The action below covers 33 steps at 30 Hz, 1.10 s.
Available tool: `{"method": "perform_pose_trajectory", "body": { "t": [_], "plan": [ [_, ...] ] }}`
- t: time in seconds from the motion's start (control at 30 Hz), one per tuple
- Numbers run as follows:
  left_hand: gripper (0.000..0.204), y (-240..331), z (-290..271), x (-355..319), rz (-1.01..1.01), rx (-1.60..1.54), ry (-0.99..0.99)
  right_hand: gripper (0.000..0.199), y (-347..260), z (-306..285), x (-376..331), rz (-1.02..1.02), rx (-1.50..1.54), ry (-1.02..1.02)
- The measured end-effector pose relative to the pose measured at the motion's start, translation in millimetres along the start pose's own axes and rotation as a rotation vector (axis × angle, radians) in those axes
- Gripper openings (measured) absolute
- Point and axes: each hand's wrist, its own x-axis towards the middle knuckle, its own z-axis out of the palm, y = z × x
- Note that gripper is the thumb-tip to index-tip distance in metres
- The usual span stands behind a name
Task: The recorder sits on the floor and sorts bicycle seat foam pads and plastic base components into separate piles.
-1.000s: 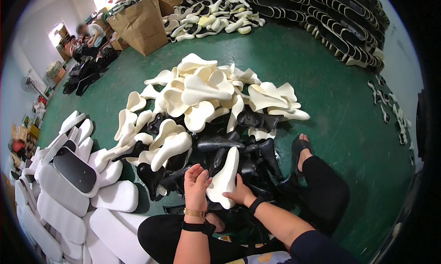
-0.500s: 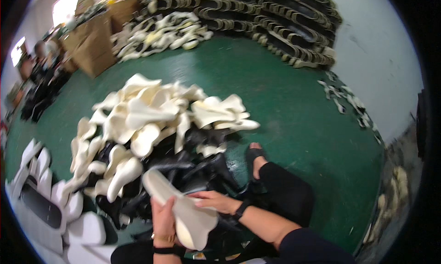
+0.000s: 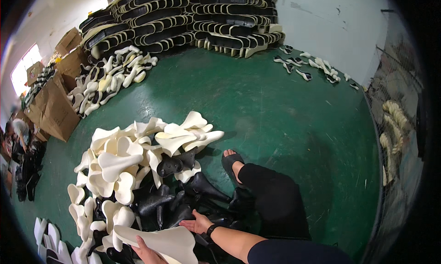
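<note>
My left hand (image 3: pixel 143 252) grips a cream foam saddle pad (image 3: pixel 165 240) at the bottom edge of the view, held flat and low over my lap. My right hand (image 3: pixel 196 223), with a black band on the wrist, lies with fingers spread just past the pad's far edge, on the black saddle shells (image 3: pixel 158 200). Whether it still touches the pad I cannot tell. A heap of cream saddle pads (image 3: pixel 133 156) mixed with black shells spreads out in front of me on the green floor (image 3: pixel 285 112).
My right leg in black trousers (image 3: pixel 273 199) and a sandalled foot (image 3: pixel 231 159) stretch out to the right. Stacked black-and-cream saddles (image 3: pixel 193 20) line the far wall. Cardboard boxes (image 3: pixel 53 110) and another saddle pile (image 3: pixel 108 80) stand at the left. Another person (image 3: pixel 16 140) sits far left.
The view has swung up toward the far wall. The cream pad has gone from upright between both hands to flat and low, and my right hand has come off it onto the black shells.
</note>
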Motion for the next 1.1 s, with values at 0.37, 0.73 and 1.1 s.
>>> {"method": "perform_pose_trajectory", "body": {
  "t": [0.37, 0.73, 1.1],
  "plan": [
    [0.054, 5.9, -18.6, -7.8, 0.064, -0.051, 0.068, 0.072, 16.7, 11.6, -4.7, -0.130, -0.185, 0.053],
    [0.052, -8.3, -27.2, 10.3, 0.124, -0.098, 0.114, 0.026, -20.6, 38.4, -147.3, -0.607, -0.952, -0.005],
    [0.053, -12.6, -40.7, 15.5, 0.099, -0.125, 0.113, 0.022, -40.4, 67.9, -216.8, -0.943, -0.896, -0.229]
  ]
}}
